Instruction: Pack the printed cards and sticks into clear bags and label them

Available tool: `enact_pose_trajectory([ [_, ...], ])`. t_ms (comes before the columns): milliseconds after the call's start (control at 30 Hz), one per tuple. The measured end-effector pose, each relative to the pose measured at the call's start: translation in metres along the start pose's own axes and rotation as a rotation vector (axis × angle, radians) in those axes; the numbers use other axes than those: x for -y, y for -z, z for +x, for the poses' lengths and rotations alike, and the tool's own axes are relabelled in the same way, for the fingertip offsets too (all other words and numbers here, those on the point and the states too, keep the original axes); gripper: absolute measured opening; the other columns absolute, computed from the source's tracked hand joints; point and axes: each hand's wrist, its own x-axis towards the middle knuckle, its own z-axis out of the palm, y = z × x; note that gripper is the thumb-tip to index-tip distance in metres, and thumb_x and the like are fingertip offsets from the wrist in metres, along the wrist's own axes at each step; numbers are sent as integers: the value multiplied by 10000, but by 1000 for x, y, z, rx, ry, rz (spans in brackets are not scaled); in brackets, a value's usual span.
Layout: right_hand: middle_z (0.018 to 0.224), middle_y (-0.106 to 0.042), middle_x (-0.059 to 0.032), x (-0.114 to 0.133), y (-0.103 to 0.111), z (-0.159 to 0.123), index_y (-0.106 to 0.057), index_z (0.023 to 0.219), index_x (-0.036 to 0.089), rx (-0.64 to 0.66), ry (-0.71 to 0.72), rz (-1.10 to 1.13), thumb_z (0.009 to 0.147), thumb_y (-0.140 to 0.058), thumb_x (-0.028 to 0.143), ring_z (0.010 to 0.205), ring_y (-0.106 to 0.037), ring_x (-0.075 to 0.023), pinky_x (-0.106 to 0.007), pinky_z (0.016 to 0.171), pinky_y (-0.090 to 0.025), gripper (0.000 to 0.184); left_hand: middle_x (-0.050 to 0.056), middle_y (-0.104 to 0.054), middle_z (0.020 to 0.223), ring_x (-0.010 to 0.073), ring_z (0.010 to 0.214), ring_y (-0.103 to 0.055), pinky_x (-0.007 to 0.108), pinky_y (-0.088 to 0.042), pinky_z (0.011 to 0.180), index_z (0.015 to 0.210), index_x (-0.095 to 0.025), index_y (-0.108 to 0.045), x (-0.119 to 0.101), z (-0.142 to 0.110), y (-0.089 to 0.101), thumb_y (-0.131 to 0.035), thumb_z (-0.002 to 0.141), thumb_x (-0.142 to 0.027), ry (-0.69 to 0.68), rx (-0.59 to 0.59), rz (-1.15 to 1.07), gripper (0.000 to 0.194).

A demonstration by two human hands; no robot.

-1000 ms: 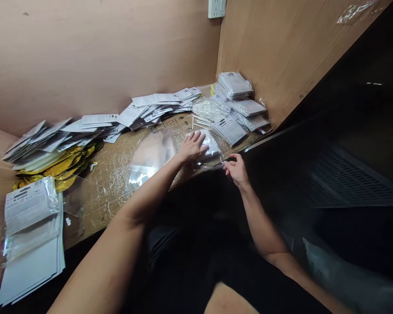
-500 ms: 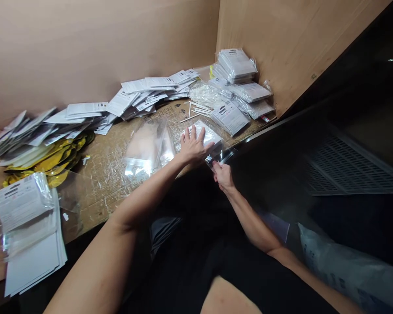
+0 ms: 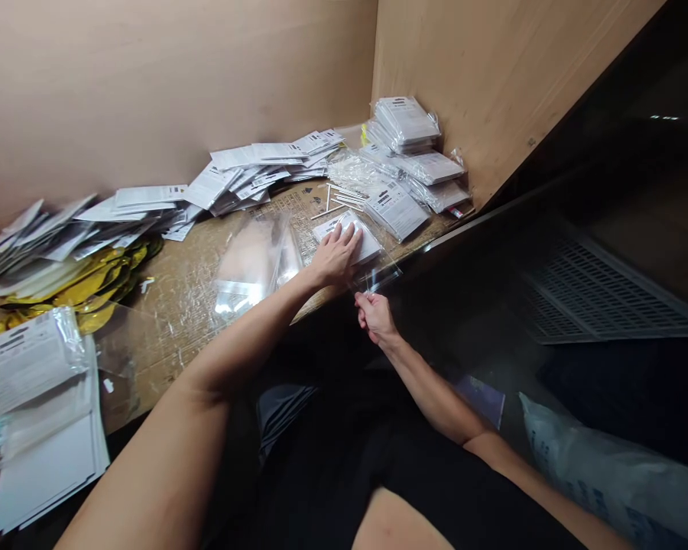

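Observation:
My left hand point(image 3: 338, 256) lies open on a white printed card packet point(image 3: 365, 243) in a clear plastic bag, fingers stretched over it near the table's front edge. Just below, my right hand point(image 3: 377, 315) pinches the clear plastic flap point(image 3: 371, 284) of that bag, which hangs over the edge. Several thin white sticks point(image 3: 347, 197) lie behind the packet. Beside it, on the right, rests another bagged card packet point(image 3: 397, 210). Empty clear bags point(image 3: 249, 260) are spread to the left of my left hand.
Bagged packets are stacked point(image 3: 407, 122) in the back right corner. Loose printed cards point(image 3: 258, 156) line the back wall. Gold foil pieces point(image 3: 100, 283) and white sheets point(image 3: 49, 473) lie at left. A grey plastic crate point(image 3: 613, 283) stands right, below the table.
My right hand has drawn toward me and slightly left, pulling the plastic flap past the table edge. My left hand stays on the packet, fingers closer together. The view has shifted slightly.

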Motion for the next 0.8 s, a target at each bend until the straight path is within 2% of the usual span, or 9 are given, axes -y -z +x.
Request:
enact_pose_trajectory([
  [100,428,-442,90,6,-6,5,-567,704,223,10,-28,-18,752,-814,722,320,-391,-67,-196,334,-238,559,147,-255,1848,435,1714,-180,525,-264,1356,1763,-175,-279,11,5,0,-629,990,-457,6,-15,-11,894],
  [200,483,-512,47,18,2,3,-619,764,215,75,-76,-154,824,-699,814,360,-450,-108,-230,355,-247,606,139,-202,1864,446,1723,-125,543,-217,1369,1775,-190,-256,23,13,9,-643,963,-616,-22,57,-56,995],
  [267,529,-527,23,29,11,-1,-614,749,223,-28,105,-342,944,-602,763,433,-478,-128,-260,427,-346,574,137,-248,1851,414,1717,-187,514,-233,1368,1772,-179,-274,33,21,18,-518,997,-726,-15,81,-150,980],
  [367,700,-619,-40,50,18,3,-623,774,229,-171,592,-660,1068,-535,512,673,-594,-198,-344,705,-523,418,112,-447,1769,296,1629,-423,439,-321,1329,1731,-193,-392,46,33,28,-174,1119,-622,86,-39,-285,778],
  [400,794,-665,-72,57,17,7,-654,821,223,-131,716,-758,1079,-515,423,783,-629,-231,-376,806,-536,355,100,-463,1760,283,1614,-444,448,-328,1323,1720,-208,-417,48,36,29,-131,1131,-579,113,-71,-290,753],
  [467,960,-714,-124,69,7,19,-720,943,200,33,841,-949,1064,-486,261,958,-644,-279,-420,942,-514,270,71,-394,1802,306,1658,-366,520,-270,1348,1718,-248,-428,50,41,24,-190,1131,-565,119,-85,-229,708],
  [567,1067,-716,-157,79,-18,34,-770,1048,167,222,842,-1244,1013,-497,120,1057,-607,-310,-442,985,-461,279,36,-266,1853,335,1721,-205,612,-100,1381,1745,-286,-375,48,44,10,-319,1110,-571,102,-85,-115,698],
  [667,1118,-706,-160,77,-40,38,-787,1082,170,322,824,-1431,1019,-511,99,1055,-574,-316,-443,935,-423,292,26,-233,1862,323,1735,-148,620,-14,1385,1764,-291,-326,48,44,-2,-314,1113,-579,116,-130,-80,713],
  [800,1152,-701,-151,72,-38,29,-777,1128,178,412,811,-1460,1057,-472,97,1037,-561,-303,-434,900,-402,324,26,-212,1867,329,1737,-132,611,18,1387,1770,-285,-311,49,43,-9,-311,1117,-591,104,-166,-74,722],
])
